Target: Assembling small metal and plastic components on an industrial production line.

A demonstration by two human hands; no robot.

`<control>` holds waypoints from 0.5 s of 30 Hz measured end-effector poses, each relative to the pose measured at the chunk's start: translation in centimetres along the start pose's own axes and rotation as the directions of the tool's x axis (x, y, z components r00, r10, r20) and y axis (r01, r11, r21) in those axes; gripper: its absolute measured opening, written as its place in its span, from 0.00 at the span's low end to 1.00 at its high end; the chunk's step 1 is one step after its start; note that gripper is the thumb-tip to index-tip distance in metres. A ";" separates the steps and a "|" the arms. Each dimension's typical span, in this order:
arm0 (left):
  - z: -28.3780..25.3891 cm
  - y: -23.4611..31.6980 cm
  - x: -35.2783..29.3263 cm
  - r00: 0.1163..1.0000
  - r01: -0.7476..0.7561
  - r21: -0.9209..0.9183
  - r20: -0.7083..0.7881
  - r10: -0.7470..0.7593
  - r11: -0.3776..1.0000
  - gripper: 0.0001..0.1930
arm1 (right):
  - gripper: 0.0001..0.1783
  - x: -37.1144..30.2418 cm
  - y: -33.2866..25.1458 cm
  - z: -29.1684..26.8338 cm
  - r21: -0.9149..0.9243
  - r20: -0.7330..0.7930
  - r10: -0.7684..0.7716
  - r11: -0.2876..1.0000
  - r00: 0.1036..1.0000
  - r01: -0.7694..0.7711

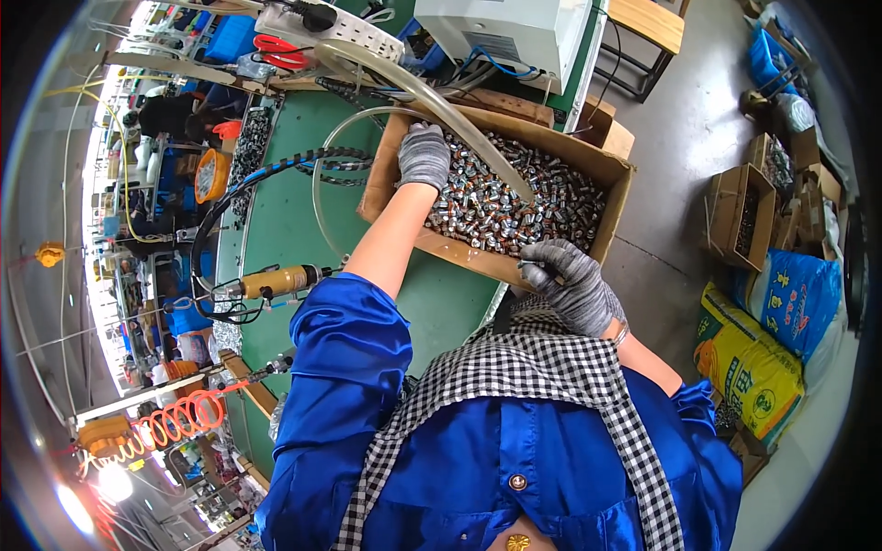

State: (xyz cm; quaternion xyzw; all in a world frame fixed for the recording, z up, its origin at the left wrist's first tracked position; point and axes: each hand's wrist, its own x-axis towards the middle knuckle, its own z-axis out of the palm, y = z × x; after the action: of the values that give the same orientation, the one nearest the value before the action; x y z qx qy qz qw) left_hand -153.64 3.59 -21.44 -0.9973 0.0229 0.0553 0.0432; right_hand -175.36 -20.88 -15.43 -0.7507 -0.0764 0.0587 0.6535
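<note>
A long cardboard box (473, 258) sits on the green workbench, filled with a heap of small shiny metal fittings (501, 204), some with orange-brown bands. My left hand (424, 158), in a grey knitted glove, is at the box's left end, fingers curled down by the far corner. Its fingertips are hidden. At the near rim, toward the right, is my right hand (571, 283), also gloved, with thumb and fingers bent together. Whatever either hand grips cannot be made out. A thick clear hose (459, 124) arches over from the back and ends among the fittings, between my hands.
Left of the box, a brass-coloured pneumatic tool (278, 282) hangs over the green bench (317, 225). A white power strip (344, 32) and a pale machine housing (505, 32) stand behind. Filled sacks (753, 363) and cardboard cartons (740, 216) lie on the floor to the right.
</note>
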 end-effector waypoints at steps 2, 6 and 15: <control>0.4 0.0 -0.1 0.998 0.005 -0.056 -0.055 -0.008 0.998 0.10 | 0.13 0.0 0.1 0.0 0.016 -0.004 -0.012 1.000 1.000 0.012; 0.6 -0.1 0.2 0.997 0.036 -0.031 -0.065 -0.038 0.999 0.10 | 0.13 0.1 0.4 0.0 -0.017 -0.007 -0.039 0.999 0.999 0.039; 0.1 -0.4 0.1 0.999 -0.006 -0.026 -0.037 0.005 1.000 0.10 | 0.13 0.0 0.3 0.1 -0.010 -0.021 -0.031 0.999 0.999 0.031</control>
State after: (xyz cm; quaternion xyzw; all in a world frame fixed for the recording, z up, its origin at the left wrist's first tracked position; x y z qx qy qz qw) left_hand -153.48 4.01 -21.50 -0.9985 0.0257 0.0373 0.0296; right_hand -175.35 -20.78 -15.76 -0.7533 -0.0813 0.0403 0.6514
